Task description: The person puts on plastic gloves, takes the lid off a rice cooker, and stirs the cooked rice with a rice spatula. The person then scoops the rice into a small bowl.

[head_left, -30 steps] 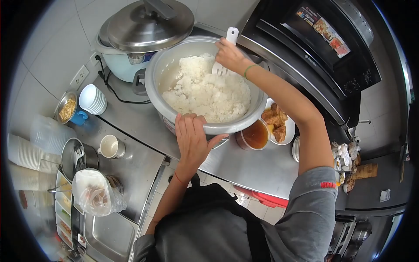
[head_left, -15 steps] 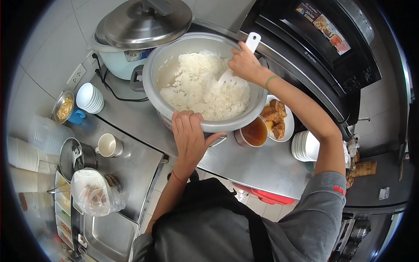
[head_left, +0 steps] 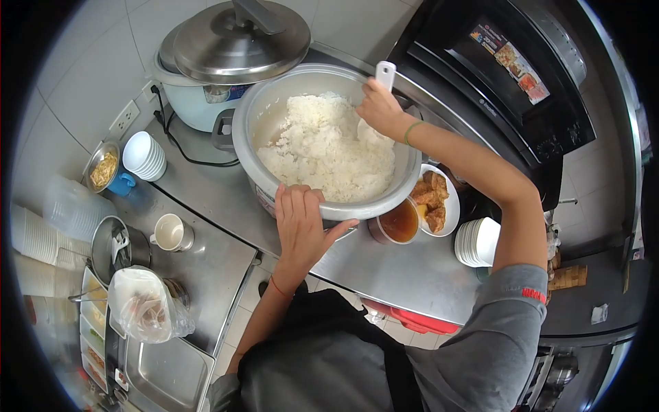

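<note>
A large rice cooker (head_left: pixel 248 165) stands open on the steel counter, with a mound of cooked white rice (head_left: pixel 322 154) inside. My right hand (head_left: pixel 381 110) is closed around the handle of a white rice paddle (head_left: pixel 386 74) at the pot's right side. The paddle's blade is partly hidden behind my hand and in the rice. My left hand (head_left: pixel 300 223) lies over the near rim, fingers together on top and thumb stretched out along the outer wall. Just right of it, a container of reddish-brown sauce (head_left: pixel 398 221) touches the counter below the rim.
A lidded rice cooker (head_left: pixel 195 103) stands behind on the left. A plate of browned meat (head_left: pixel 431 199) and stacked white bowls (head_left: pixel 478 242) are at the right, before a black oven (head_left: pixel 480 89). On the left are a mug (head_left: pixel 173 232), small bowls (head_left: pixel 144 155) and a plastic bag (head_left: pixel 147 309).
My right hand and the paddle have shifted slightly left; the paddle stands more upright and its blade has sunk from view beside the rice. My left hand keeps to the rim.
</note>
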Available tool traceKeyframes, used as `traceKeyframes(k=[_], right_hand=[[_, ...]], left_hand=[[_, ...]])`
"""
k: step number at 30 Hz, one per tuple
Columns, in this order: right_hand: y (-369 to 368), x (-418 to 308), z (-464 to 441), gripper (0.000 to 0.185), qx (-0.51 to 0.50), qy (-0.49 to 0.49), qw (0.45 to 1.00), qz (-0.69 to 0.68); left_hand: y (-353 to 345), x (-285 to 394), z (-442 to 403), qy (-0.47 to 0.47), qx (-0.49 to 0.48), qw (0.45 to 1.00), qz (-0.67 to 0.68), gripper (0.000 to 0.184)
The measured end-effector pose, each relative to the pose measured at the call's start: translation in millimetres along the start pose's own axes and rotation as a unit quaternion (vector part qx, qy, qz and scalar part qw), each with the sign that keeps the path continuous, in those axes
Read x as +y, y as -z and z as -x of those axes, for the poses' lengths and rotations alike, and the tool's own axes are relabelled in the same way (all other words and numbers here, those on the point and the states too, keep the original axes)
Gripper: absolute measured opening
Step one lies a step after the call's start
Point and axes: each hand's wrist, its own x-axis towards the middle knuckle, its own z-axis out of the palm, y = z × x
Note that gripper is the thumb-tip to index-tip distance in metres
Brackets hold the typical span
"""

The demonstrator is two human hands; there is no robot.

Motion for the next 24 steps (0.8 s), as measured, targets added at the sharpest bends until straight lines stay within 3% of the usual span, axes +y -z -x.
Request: traceKeyframes(k=[5, 8, 12, 16, 20, 24], right_hand=[[17.6, -11.4, 21.0, 0.008, -0.091, -0.061, 0.983, -0.147], [28.4, -11.2, 38.1, 0.008, -0.096, -0.063, 0.981, -0.159], [54.5, -17.1, 53.9, 0.018, -0.003, -0.012, 0.985, -0.170], [83.5, 8.6, 41.9, 0.011, -0.021, 0.046, 0.981, -0.185], [53.4, 1.7, 10.6, 0.009, 0.021, 0.054, 0.997, 0.059], [3.0, -8.6, 9.0, 0.007, -0.015, 0.059, 0.995, 0.081]], left_hand=[[-0.5, 2.5, 5.5, 0.004, -0.012, 1.000, 0.002, 0.063], [-2.3, 0.4, 2.5, 0.005, -0.003, 1.000, 0.002, 0.063], [0.7, -0.9, 3.9, 0.000, -0.005, 1.000, 0.002, 0.063], [-1.2, -4.7, 2.6, -0.015, -0.006, 1.000, 0.011, 0.068], [2.7, -8.3, 0.9, -0.015, -0.026, 0.999, 0.019, 0.068], [2.6, -11.2, -0.3, -0.012, -0.014, 1.000, 0.021, 0.068]])
